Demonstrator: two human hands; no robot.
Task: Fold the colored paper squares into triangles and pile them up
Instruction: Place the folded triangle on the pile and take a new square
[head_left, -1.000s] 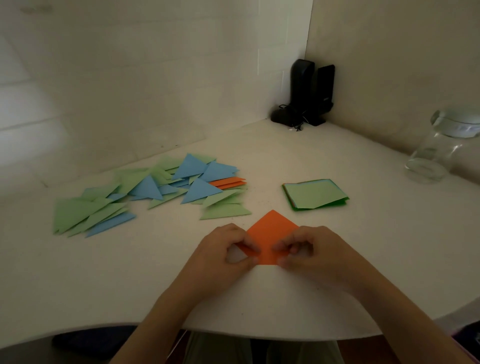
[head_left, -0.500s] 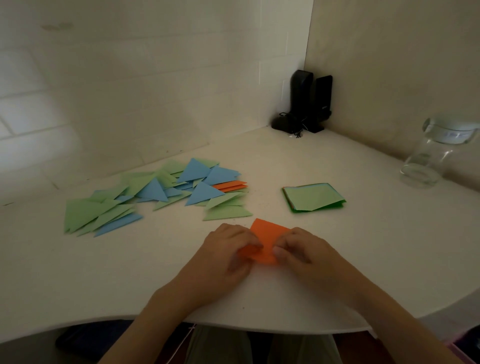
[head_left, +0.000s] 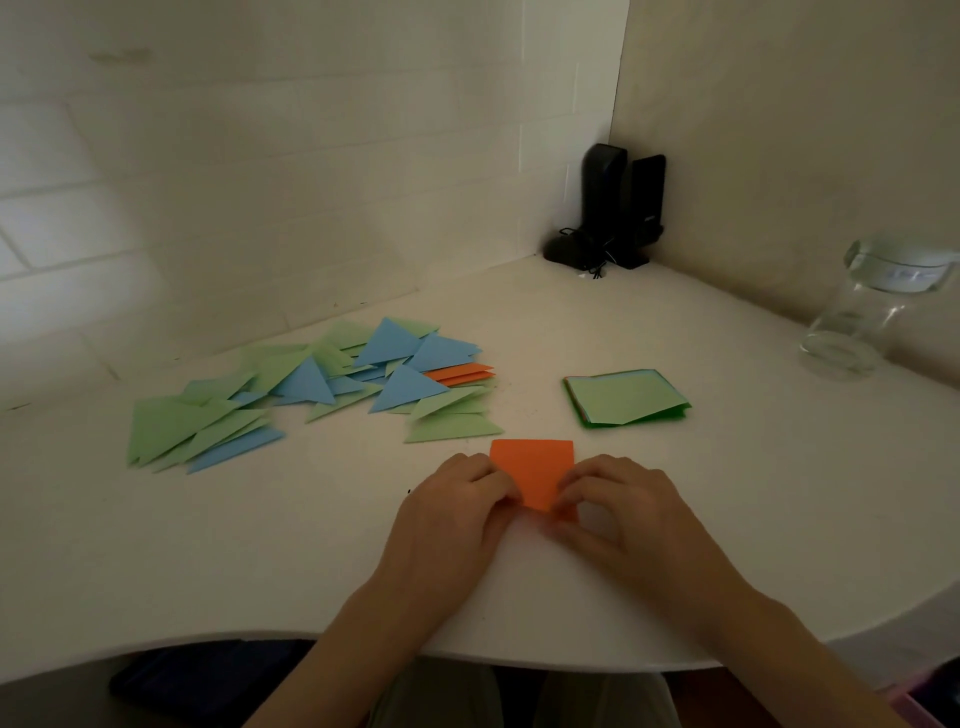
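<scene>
An orange paper square (head_left: 535, 470) lies on the white table near the front edge, its near corner lifted. My left hand (head_left: 457, 512) pinches its left side and my right hand (head_left: 623, 512) pinches its right side; the fingers cover the near edges. A spread pile of folded green, blue and orange triangles (head_left: 322, 389) lies to the far left. A small stack of unfolded squares (head_left: 626, 397), light green on top, sits to the far right of the orange sheet.
Two black speakers (head_left: 618, 208) with a cable stand in the wall corner at the back. A clear glass jar (head_left: 872, 312) stands at the right by the wall. The table's curved front edge (head_left: 519, 654) runs just below my wrists.
The orange sheet has turned from a diamond pointing away to a flat far edge. Both hands stayed on it, shifting a little apart to its sides.
</scene>
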